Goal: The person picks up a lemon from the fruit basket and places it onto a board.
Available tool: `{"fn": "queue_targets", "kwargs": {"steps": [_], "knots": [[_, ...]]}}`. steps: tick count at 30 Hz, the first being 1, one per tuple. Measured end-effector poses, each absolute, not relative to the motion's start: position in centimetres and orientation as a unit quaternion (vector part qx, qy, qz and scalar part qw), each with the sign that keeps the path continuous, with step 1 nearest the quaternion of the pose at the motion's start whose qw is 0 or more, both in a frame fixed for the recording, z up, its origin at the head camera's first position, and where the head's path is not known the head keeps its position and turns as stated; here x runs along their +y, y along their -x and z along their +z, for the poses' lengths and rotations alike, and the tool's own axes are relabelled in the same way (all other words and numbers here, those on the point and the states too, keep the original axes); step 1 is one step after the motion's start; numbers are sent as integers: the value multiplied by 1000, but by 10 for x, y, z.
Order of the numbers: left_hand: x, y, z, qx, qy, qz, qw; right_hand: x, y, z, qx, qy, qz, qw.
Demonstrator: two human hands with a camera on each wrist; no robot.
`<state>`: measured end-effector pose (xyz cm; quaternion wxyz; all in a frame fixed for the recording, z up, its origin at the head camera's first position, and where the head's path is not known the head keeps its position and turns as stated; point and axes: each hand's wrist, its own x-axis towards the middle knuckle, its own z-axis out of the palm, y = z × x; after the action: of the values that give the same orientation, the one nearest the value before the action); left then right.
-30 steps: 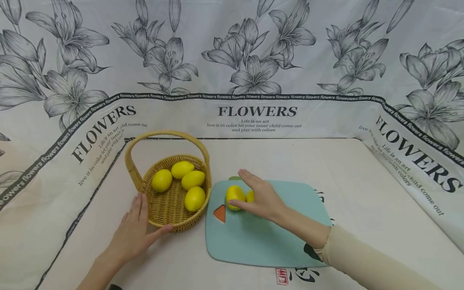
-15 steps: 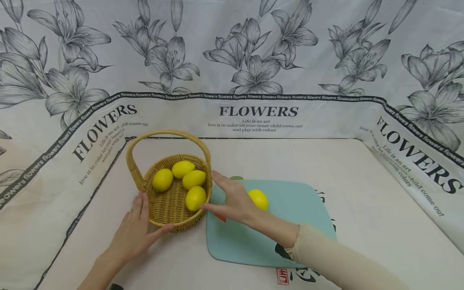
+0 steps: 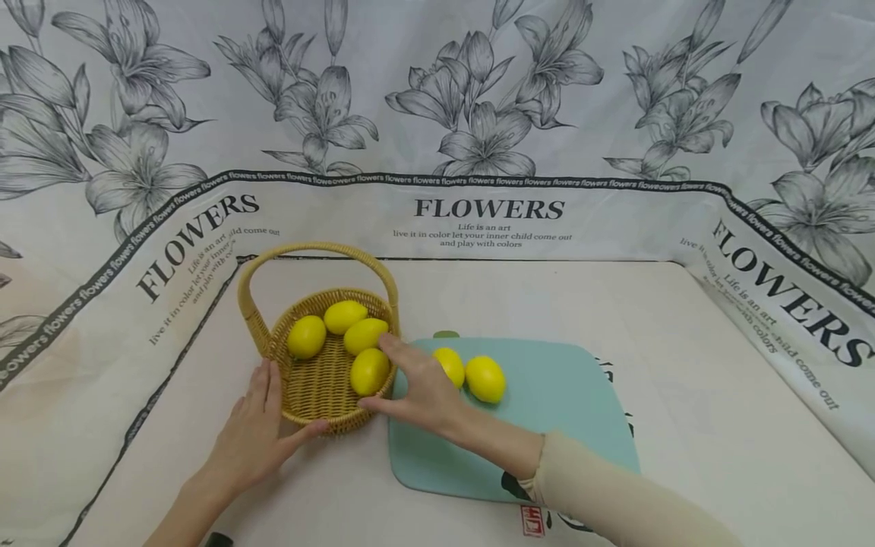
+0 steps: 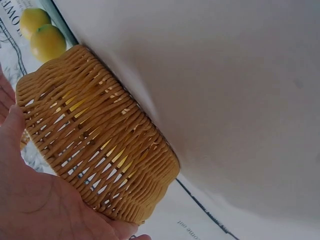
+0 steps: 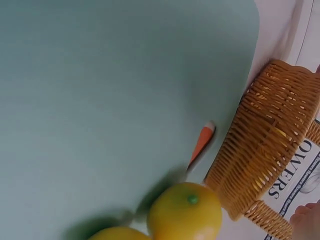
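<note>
My left hand [image 3: 249,433] steadies a round wicker basket [image 3: 321,380], its straight fingers along the left wall and the thumb at the front rim. Several yellow lemons [image 3: 368,371] lie inside the basket. Over the basket's right rim reaches my right hand [image 3: 427,387], its thumb and fingers spread apart on either side of the nearest lemon, with no grip on it visible. Two more lemons [image 3: 486,379] sit side by side on a light blue cutting board [image 3: 533,425]; the right hand partly covers the left one. In the right wrist view, a board lemon [image 5: 185,212] shows close up.
The basket's tall arched handle [image 3: 317,249] stands upright above it. An orange patch [image 5: 202,142] marks the board near its basket-side edge. A floral-print cloth [image 3: 478,137] rises behind the white table. A small dark object [image 3: 219,540] shows at the bottom edge.
My right hand has moved left from the lemons on the board to the basket's right rim, leaving both on the board. The left hand stays at the basket.
</note>
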<state>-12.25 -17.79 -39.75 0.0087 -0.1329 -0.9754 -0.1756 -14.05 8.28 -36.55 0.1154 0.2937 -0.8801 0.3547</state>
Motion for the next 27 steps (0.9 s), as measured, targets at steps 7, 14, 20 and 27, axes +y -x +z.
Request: {"fn": "queue_targets", "kwargs": {"steps": [7,14,20,27], "knots": [[-178,123,-398,-976,134,-174,11,63,145,-366,-901,-273,329,73],[-177,123,-398,-975,137,-175,12,51,150,-373,-916,-262,299,58],[-178,123,-399,-975,136,-172,12,44,153,-374,-927,-249,276,43],[-178,123,-400,-975,139,-173,18,27,157,-370,-945,-242,217,24]]}}
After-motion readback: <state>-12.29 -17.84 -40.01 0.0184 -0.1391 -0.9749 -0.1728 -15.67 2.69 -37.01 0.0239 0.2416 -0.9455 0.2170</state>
